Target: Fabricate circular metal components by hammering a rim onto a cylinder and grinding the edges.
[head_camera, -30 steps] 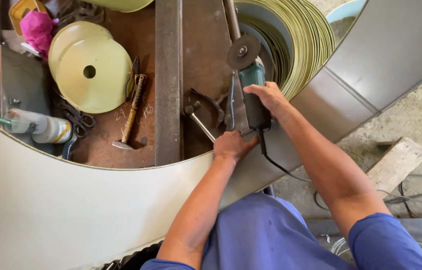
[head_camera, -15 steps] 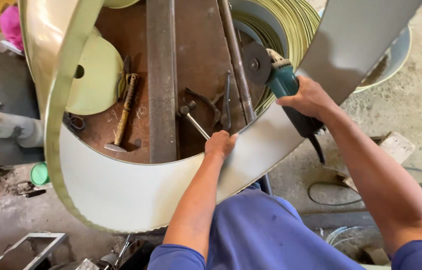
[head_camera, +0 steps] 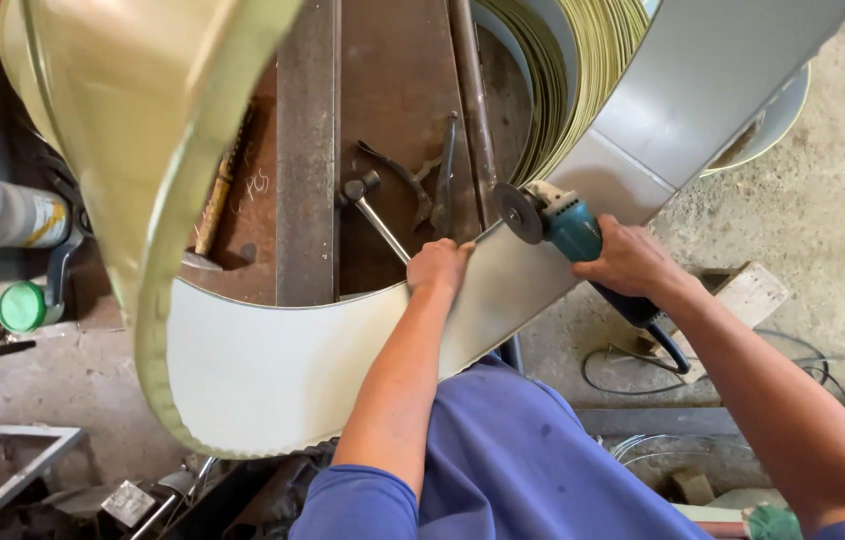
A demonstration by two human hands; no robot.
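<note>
Head view: the curved metal sheet (head_camera: 283,370) is bowed across the rusty workbench (head_camera: 393,90), its upper edge running left to right between both hands. That edge is gripped by the left hand (head_camera: 440,268). The angle grinder (head_camera: 568,228) is clasped in the right hand (head_camera: 633,262), its disc just beside the edge.

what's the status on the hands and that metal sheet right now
Left hand gripping top edge of curved metal sheet. Right hand holding teal grinder, disc at sheet's edge. Wrench and pliers lie on bench behind, apart from sheet.
</note>
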